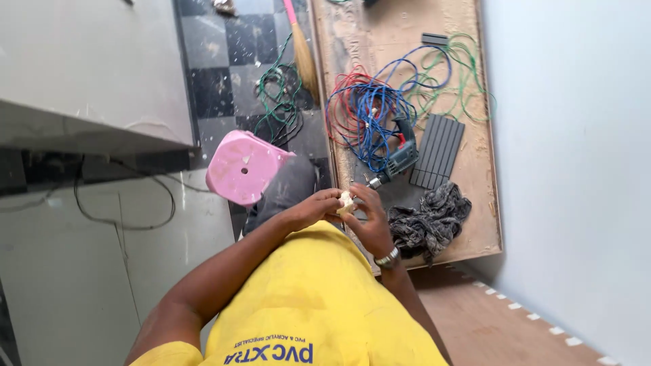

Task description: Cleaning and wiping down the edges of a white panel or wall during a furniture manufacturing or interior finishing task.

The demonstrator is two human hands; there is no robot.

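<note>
Frame centre: left hand and right hand meet, both pinching small pale piece; its kind unclear. Work on piece appears under way, no finished result visible. Right of hands: grey rag on board. Above: drill lying unused, ribbed panel, wire tangle. Left of centre: pink stool. Top: broom.

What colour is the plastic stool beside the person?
Pink stool, clearest in the head view.

Drill lay on board, wire tangle behind it, rag in front (stool left, on floor).
</note>
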